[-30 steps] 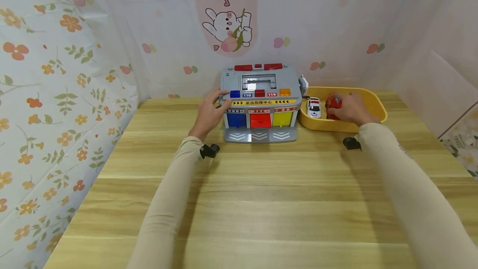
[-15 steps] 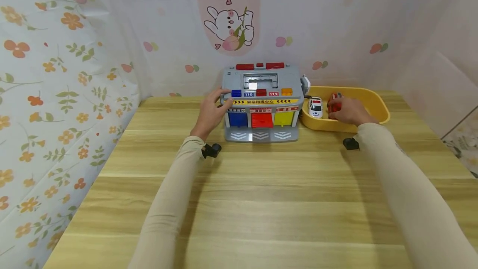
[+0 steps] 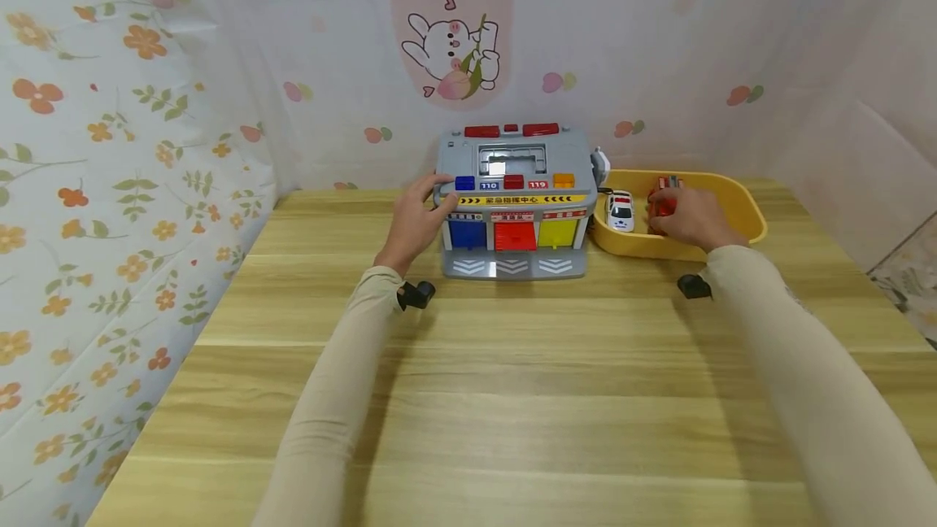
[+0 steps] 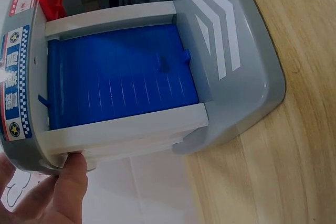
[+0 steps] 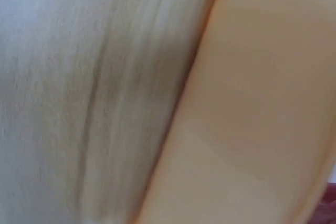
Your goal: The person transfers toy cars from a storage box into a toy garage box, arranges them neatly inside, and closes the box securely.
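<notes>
The grey toy rescue station has blue, red and yellow doors. At its left end, my left hand holds the edge of the roof. The left wrist view shows the thumb against the side beside the lowered blue door. My right hand reaches into the yellow bin and grips a red toy car, partly hidden by the fingers. To its left in the bin sits a white toy police car. In the right wrist view, only the bin wall is close; the hand is unseen.
The wooden table extends in front of the station. A white printed cloth hangs behind, and a floral cloth hangs on the left. A white piece sticks out from the station's right side, close to the bin.
The red car has turned or tilted slightly in my right hand, so more of its far end shows. The left hand keeps its place on the station. The head view has shifted slightly.
</notes>
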`<move>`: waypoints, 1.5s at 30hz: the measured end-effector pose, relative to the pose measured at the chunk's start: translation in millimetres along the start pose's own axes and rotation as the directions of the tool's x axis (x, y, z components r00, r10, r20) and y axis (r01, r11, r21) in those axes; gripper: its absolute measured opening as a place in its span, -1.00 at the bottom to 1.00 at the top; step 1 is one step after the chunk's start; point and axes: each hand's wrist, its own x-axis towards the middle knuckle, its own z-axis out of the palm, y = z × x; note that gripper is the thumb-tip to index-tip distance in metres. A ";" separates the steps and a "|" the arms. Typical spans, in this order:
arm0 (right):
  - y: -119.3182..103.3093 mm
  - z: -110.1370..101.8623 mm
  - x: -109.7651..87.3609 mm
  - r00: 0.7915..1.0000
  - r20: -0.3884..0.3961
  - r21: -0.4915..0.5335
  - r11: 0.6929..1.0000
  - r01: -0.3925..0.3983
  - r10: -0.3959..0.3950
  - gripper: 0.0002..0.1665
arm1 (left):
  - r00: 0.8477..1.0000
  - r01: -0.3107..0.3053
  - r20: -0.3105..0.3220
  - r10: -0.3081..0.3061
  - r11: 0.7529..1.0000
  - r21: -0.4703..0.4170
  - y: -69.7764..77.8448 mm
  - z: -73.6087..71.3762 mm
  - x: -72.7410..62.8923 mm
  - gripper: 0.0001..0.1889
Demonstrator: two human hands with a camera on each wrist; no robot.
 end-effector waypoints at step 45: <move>-71.8 -19.0 -94.8 0.956 -0.098 -0.066 0.960 0.271 -0.276 -0.49 | 0.999 -0.044 -0.019 0.045 0.999 0.032 -0.6 0.8 1.1 -0.58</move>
